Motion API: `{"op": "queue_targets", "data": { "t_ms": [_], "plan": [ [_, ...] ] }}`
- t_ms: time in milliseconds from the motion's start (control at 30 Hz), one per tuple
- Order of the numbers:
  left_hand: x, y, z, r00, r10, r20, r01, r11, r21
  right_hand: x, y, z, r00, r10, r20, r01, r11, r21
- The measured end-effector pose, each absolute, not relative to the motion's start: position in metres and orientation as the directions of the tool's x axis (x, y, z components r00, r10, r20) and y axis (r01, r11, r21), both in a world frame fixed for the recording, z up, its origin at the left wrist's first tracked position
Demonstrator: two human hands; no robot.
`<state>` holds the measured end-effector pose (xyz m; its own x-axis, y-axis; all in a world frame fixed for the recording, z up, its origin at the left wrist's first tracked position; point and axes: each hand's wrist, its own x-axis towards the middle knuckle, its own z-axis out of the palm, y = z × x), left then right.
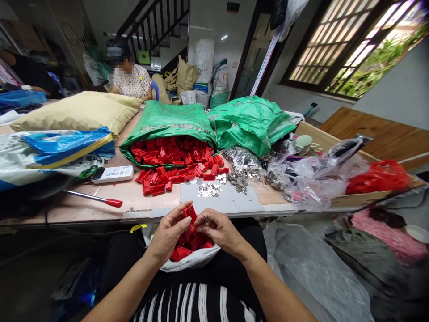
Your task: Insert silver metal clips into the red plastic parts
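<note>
My left hand (170, 232) pinches a small red plastic part (190, 213) just below the table's front edge. My right hand (217, 229) is closed in a pinch right beside the part, touching it; what it holds is too small to name. Under both hands a white bag (194, 259) in my lap holds more red parts. On the table, a green sack (167, 120) spills a heap of red parts (174, 163). A little pile of tiny silver metal pieces (208, 190) lies on a grey sheet (234, 199) in front of me.
A white remote (113, 174) and a red-handled tool (97, 198) lie left on the table. Another green sack (250, 120), clear plastic bags (308, 174) and a red bag (380, 176) crowd the right. A person (129, 78) sits at the far side.
</note>
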<state>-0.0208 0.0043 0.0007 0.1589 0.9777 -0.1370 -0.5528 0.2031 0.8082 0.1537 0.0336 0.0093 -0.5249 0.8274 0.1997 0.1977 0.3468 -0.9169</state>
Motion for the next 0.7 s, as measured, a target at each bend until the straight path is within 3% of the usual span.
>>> {"op": "queue_targets", "data": {
  "t_ms": [133,367,533,700],
  "plan": [
    [-0.022,0.004,-0.007,0.159,0.978,-0.134,-0.510,0.197,0.837,0.158,0.033,0.006,-0.483,0.871,0.086,0.180,0.196,-0.964],
    [-0.038,0.023,-0.024,0.106,0.994,-0.011,-0.286,0.041,0.957,0.164,0.047,-0.007,-0.481,0.858,0.181,0.423,0.408,-0.809],
    [-0.048,0.043,-0.035,0.052,0.994,0.098,-0.028,-0.097,0.995,0.154,0.056,-0.013,-0.479,0.862,0.164,0.534,0.435,-0.725],
    [-0.055,0.054,-0.042,0.096,0.992,0.077,0.178,-0.094,0.980,0.147,0.064,-0.014,-0.483,0.862,0.155,0.598,0.454,-0.660]
  ]
}}
